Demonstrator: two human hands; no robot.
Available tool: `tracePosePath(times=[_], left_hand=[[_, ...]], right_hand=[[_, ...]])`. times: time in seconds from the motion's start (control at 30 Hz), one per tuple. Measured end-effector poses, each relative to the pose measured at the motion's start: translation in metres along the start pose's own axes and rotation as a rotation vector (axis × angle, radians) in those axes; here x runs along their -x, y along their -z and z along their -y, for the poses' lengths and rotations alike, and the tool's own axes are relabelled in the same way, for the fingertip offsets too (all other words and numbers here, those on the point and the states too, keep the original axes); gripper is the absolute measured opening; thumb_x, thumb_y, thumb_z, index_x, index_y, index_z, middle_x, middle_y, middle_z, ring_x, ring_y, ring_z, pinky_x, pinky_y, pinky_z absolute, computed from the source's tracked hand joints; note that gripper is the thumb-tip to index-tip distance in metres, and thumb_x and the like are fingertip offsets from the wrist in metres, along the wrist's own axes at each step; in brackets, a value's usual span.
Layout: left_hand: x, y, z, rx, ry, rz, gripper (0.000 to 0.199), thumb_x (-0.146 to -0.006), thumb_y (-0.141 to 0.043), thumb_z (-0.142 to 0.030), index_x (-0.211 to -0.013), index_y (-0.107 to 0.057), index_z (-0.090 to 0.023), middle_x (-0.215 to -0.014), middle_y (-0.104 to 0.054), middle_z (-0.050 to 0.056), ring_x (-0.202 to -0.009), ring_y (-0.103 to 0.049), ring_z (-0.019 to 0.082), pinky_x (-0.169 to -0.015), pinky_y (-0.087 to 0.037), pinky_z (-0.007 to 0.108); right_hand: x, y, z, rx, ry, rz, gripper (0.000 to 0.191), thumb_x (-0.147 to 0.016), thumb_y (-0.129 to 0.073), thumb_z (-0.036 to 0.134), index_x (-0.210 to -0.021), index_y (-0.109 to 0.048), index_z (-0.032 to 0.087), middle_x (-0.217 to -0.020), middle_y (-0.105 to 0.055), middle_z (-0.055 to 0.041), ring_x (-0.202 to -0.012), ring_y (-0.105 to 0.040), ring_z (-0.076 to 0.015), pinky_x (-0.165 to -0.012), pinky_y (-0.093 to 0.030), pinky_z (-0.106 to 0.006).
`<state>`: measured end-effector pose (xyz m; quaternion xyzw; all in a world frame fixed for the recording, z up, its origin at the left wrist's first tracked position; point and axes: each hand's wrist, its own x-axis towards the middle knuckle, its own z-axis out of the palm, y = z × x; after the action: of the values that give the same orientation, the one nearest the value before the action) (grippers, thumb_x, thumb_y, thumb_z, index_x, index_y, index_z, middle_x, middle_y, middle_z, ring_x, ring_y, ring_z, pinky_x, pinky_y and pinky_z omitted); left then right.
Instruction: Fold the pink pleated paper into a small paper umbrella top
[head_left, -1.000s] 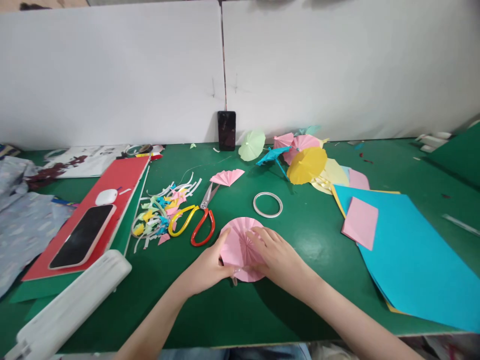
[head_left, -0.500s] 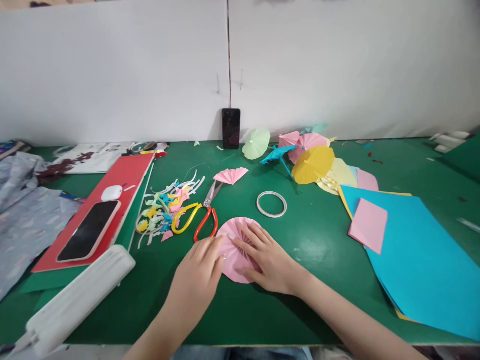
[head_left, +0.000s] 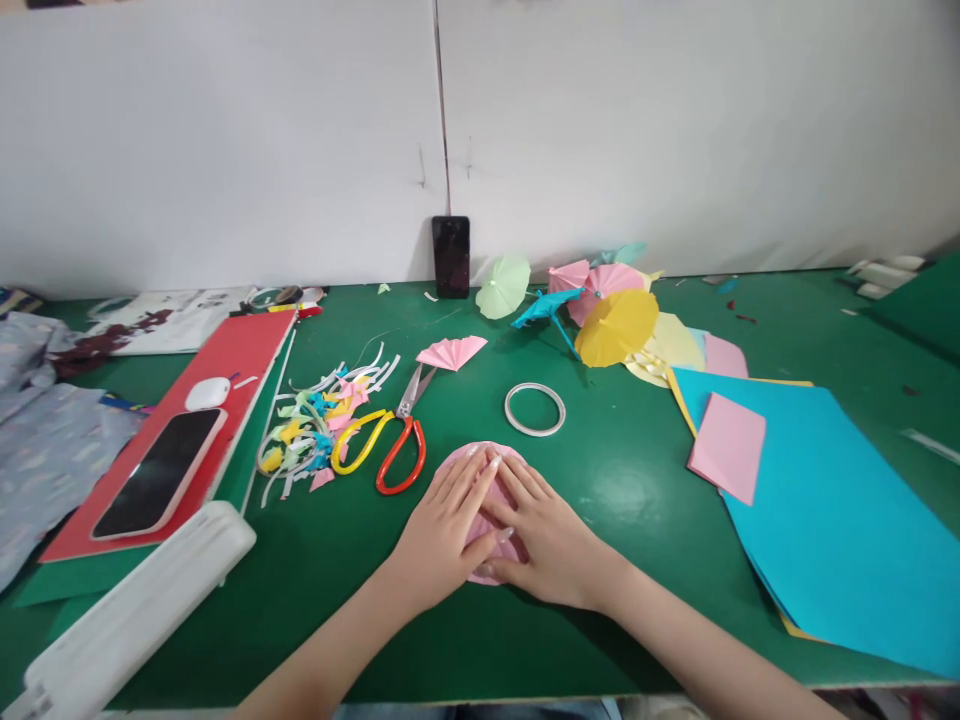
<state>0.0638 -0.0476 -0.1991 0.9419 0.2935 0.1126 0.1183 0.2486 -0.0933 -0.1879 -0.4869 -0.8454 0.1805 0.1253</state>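
A round pleated pink paper disc lies on the green tabletop, mostly covered by both hands. My left hand rests flat on its left half, fingers stretched out toward the far rim. On the right half, my right hand presses down with its fingers extended. The fingertips of the two hands nearly meet in the middle. Just beyond the left hand lie scissors with one yellow and one red handle, blades apart. A folded pink paper fan touches the blade tips. A roll of white tape lies beyond the right hand.
Paper scraps lie left of the scissors. Small paper umbrellas stand at the back, near an upright phone. Blue paper sheets lie right. A second phone sits on a red folder; a white bar-shaped object lies front left.
My left hand has moved from the disc's left edge onto its top and flattened out. My right hand stays spread on the disc. The whole view has shifted slightly.
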Motion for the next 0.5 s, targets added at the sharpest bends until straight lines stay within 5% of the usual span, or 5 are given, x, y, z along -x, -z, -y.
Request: tracePosePath(times=[0.3, 0.5], left_hand=[[0.0049, -0.0054, -0.0004, -0.128, 0.08, -0.041, 0.07, -0.087, -0.05, -0.038, -0.143, -0.025, -0.005, -0.15, -0.03, 0.017, -0.14, -0.021, 0.027, -0.111, -0.028, 0.045], [0.0043, -0.0051, -0.0006, -0.186, 0.089, -0.018, 0.068, -0.087, -0.049, -0.042, -0.141, -0.032, -0.004, -0.149, -0.032, 0.017, -0.138, -0.026, 0.029, -0.11, -0.029, 0.045]], right_hand=[[0.0038, -0.0066, -0.0027, 0.023, -0.113, -0.069, 0.101, -0.072, -0.06, 0.062, -0.145, -0.025, 0.002, -0.153, -0.019, -0.0211, -0.142, -0.012, -0.0297, -0.113, -0.023, -0.05], [0.0046, -0.0082, -0.0041, 0.064, -0.128, -0.042, 0.102, -0.072, -0.057, 0.066, -0.146, -0.024, 0.005, -0.153, -0.019, -0.019, -0.142, -0.015, -0.0296, -0.114, -0.021, -0.051]])
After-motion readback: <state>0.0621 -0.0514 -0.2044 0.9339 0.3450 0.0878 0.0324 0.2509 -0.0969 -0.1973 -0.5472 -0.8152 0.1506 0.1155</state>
